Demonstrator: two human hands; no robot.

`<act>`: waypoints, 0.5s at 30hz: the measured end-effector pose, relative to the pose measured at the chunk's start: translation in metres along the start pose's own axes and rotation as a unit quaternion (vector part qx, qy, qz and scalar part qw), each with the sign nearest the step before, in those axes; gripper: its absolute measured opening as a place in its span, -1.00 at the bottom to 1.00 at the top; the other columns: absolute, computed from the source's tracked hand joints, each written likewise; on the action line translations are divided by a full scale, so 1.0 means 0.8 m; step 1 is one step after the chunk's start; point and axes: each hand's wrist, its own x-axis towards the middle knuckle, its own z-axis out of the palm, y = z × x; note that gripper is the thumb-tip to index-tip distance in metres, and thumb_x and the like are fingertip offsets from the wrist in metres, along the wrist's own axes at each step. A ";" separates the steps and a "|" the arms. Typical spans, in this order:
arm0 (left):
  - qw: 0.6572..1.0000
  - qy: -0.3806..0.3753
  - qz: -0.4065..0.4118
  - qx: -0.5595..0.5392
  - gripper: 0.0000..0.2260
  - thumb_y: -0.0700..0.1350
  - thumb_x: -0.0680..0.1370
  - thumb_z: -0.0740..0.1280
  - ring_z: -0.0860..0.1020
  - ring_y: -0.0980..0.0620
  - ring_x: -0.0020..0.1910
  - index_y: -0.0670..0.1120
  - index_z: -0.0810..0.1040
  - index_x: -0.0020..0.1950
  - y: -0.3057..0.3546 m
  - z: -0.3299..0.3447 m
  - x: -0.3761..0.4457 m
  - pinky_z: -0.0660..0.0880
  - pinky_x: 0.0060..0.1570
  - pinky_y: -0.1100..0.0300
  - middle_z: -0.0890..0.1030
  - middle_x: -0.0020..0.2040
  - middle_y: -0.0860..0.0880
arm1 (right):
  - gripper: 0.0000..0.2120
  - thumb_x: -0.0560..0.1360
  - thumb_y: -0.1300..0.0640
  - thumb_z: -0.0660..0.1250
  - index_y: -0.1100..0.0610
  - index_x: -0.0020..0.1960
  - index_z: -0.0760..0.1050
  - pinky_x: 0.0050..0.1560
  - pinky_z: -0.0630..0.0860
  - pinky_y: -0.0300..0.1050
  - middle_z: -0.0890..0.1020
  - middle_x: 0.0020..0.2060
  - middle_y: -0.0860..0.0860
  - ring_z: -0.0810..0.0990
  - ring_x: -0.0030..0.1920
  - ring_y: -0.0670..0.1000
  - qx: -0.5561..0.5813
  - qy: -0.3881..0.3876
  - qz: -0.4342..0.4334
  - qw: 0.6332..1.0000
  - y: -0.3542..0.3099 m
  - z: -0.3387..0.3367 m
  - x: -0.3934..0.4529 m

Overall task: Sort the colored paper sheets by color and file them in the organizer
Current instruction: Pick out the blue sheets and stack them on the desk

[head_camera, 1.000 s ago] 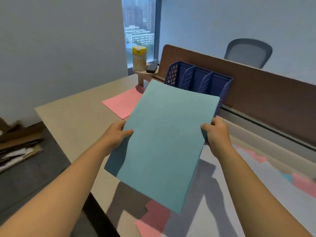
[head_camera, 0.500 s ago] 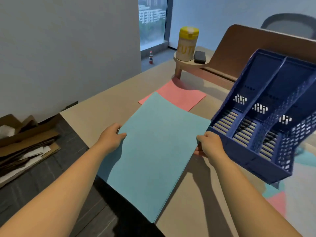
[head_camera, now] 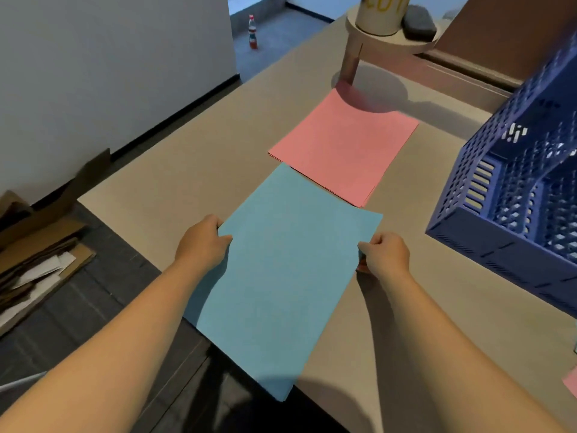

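A blue sheet is held flat and low over the near edge of a beige desk, its long side running away from the viewer and its near corner hanging past the desk edge above a dark floor. The left hand grips the sheet's left edge, thumb on top and fingers curled underneath. The right hand grips the right edge the same way, thumb on top, fingers tucked below; a sliver of pink shows under this hand, but whether it is another sheet in the grip cannot be told. Both forearms reach in from the bottom of the frame.

Just beyond the blue sheet lies a small pile of pink sheets, flat on the desk; the blue sheet's far corner overlaps or meets the pile's near edge. To the right stands a dark blue mesh organizer with slotted compartments, partly cut off by the frame edge. A scrap of pink paper shows at the far right edge.

At the back, a round raised shelf carries a white container with yellow lettering and a dark grey object. On the floor, a bottle stands by the window, and flattened cardboard lies to the left
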 end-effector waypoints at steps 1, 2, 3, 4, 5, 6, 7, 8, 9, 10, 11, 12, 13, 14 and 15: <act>1.000 -0.001 0.001 0.005 -0.91 -0.16 0.55 0.25 0.40 -0.04 -0.21 -0.15 0.37 -0.05 -0.001 -0.001 0.001 0.31 -0.26 0.16 0.40 -0.27 0.00 | -0.68 0.46 0.33 0.23 0.13 -0.39 0.20 -0.30 0.41 -0.10 0.38 -0.40 0.05 0.41 -0.36 0.09 -0.015 0.007 -0.004 1.000 0.000 0.003 0.003; 1.000 -0.001 0.002 0.008 -0.90 -0.15 0.55 0.27 0.42 -0.05 -0.19 -0.15 0.38 -0.02 -0.002 -0.002 0.001 0.33 -0.22 0.14 0.42 -0.25 -0.01 | -0.67 0.44 0.34 0.23 0.13 -0.40 0.18 -0.27 0.38 -0.10 0.37 -0.40 0.07 0.39 -0.33 0.10 -0.025 0.009 -0.007 1.000 -0.001 0.004 0.005; 1.000 0.001 0.006 0.012 -0.88 -0.15 0.55 0.28 0.43 -0.06 -0.17 -0.15 0.39 0.01 -0.001 -0.003 0.000 0.33 -0.20 0.12 0.44 -0.21 -0.02 | -0.67 0.43 0.34 0.23 0.13 -0.40 0.17 -0.26 0.36 -0.09 0.36 -0.41 0.08 0.39 -0.31 0.09 -0.032 0.009 -0.009 0.999 -0.001 0.005 0.007; 1.000 0.004 0.013 0.021 -0.86 -0.15 0.55 0.28 0.44 -0.06 -0.14 -0.16 0.41 0.05 0.000 -0.004 0.000 0.34 -0.18 0.12 0.47 -0.15 -0.04 | -0.68 0.42 0.35 0.23 0.14 -0.40 0.18 -0.25 0.35 -0.09 0.37 -0.41 0.09 0.40 -0.30 0.10 -0.041 0.008 -0.009 0.999 -0.002 0.005 0.008; 0.999 0.009 0.023 0.033 -0.84 -0.15 0.55 0.28 0.46 -0.07 -0.09 -0.17 0.41 0.09 0.002 -0.003 0.000 0.36 -0.15 0.11 0.49 -0.07 -0.06 | -0.72 0.43 0.34 0.23 0.15 -0.37 0.22 -0.27 0.34 -0.11 0.39 -0.39 0.09 0.42 -0.29 0.10 -0.050 0.006 -0.006 0.999 -0.003 0.005 0.008; 0.998 0.016 0.033 0.049 -0.81 -0.15 0.55 0.28 0.47 -0.09 -0.03 -0.17 0.42 0.13 0.004 -0.003 -0.001 0.38 -0.11 0.10 0.50 0.01 -0.08 | -0.80 0.44 0.33 0.23 0.17 -0.30 0.27 -0.29 0.33 -0.14 0.42 -0.34 0.09 0.43 -0.27 0.11 -0.058 0.002 -0.006 0.998 -0.004 0.004 0.007; 0.996 0.023 0.044 0.071 -0.78 -0.16 0.55 0.28 0.46 -0.11 0.04 -0.18 0.42 0.17 0.006 -0.003 -0.001 0.40 -0.05 0.08 0.49 0.08 -0.10 | -0.90 0.46 0.32 0.23 0.20 -0.18 0.32 -0.32 0.32 -0.15 0.44 -0.26 0.09 0.43 -0.23 0.11 -0.067 0.000 -0.008 0.998 -0.004 0.002 0.004; 0.993 0.031 0.057 0.103 -0.75 -0.16 0.54 0.28 0.44 -0.13 0.10 -0.18 0.41 0.20 0.009 -0.004 -0.003 0.40 0.02 0.06 0.48 0.14 -0.12 | -0.90 0.48 0.31 0.24 0.21 -0.04 0.34 -0.31 0.30 -0.14 0.44 -0.18 0.08 0.43 -0.18 0.12 -0.080 -0.003 -0.013 0.997 -0.007 -0.003 -0.002; 0.987 0.035 0.070 0.141 -0.72 -0.16 0.55 0.27 0.42 -0.14 0.16 -0.17 0.39 0.25 0.013 -0.004 -0.004 0.38 0.09 0.05 0.45 0.20 -0.14 | -0.80 0.50 0.29 0.24 0.23 0.10 0.33 -0.26 0.31 -0.13 0.44 -0.11 0.09 0.43 -0.13 0.12 -0.094 -0.006 -0.024 0.995 -0.007 -0.008 -0.005; 0.981 0.033 0.083 0.174 -0.68 -0.15 0.56 0.25 0.39 -0.14 0.22 -0.16 0.37 0.30 0.019 -0.005 -0.006 0.36 0.14 0.06 0.43 0.25 -0.14 | -0.71 0.51 0.27 0.24 0.24 0.21 0.31 -0.19 0.34 -0.13 0.46 -0.02 0.11 0.46 -0.05 0.14 -0.111 -0.005 -0.041 0.993 -0.008 -0.015 -0.009; 0.976 0.026 0.098 0.193 -0.64 -0.14 0.57 0.22 0.36 -0.14 0.28 -0.14 0.33 0.35 0.029 -0.005 -0.009 0.33 0.19 0.07 0.39 0.31 -0.13 | -0.65 0.53 0.24 0.23 0.24 0.30 0.29 -0.11 0.36 -0.12 0.48 0.10 0.13 0.49 0.05 0.16 -0.131 -0.005 -0.060 0.990 -0.007 -0.023 -0.011; 0.973 0.014 0.116 0.198 -0.61 -0.14 0.58 0.20 0.32 -0.13 0.33 -0.13 0.29 0.40 0.041 -0.005 -0.012 0.31 0.24 0.07 0.36 0.37 -0.11 | -0.61 0.54 0.21 0.21 0.23 0.35 0.28 -0.03 0.38 -0.09 0.46 0.21 0.14 0.48 0.15 0.15 -0.153 -0.004 -0.081 0.985 -0.008 -0.034 -0.016; 0.970 0.000 0.139 0.200 -0.59 -0.13 0.58 0.18 0.29 -0.12 0.37 -0.13 0.26 0.43 0.057 -0.004 -0.017 0.28 0.28 0.08 0.33 0.41 -0.09 | -0.60 0.56 0.18 0.19 0.22 0.37 0.28 0.05 0.40 -0.08 0.43 0.28 0.14 0.46 0.22 0.14 -0.182 -0.005 -0.099 0.978 -0.006 -0.047 -0.019; 0.963 -0.013 0.170 0.206 -0.58 -0.12 0.59 0.16 0.27 -0.10 0.39 -0.12 0.24 0.44 0.075 -0.001 -0.022 0.27 0.30 0.08 0.31 0.43 -0.08 | -0.59 0.56 0.16 0.18 0.21 0.39 0.29 0.12 0.41 -0.06 0.40 0.32 0.14 0.45 0.26 0.13 -0.213 -0.004 -0.115 0.970 -0.003 -0.063 -0.024; 0.953 -0.023 0.205 0.221 -0.58 -0.10 0.59 0.16 0.27 -0.09 0.40 -0.12 0.23 0.45 0.096 0.004 -0.028 0.27 0.30 0.09 0.31 0.43 -0.07 | -0.59 0.57 0.14 0.17 0.20 0.40 0.29 0.17 0.41 -0.03 0.39 0.34 0.14 0.43 0.29 0.13 -0.241 -0.005 -0.124 0.963 0.000 -0.080 -0.030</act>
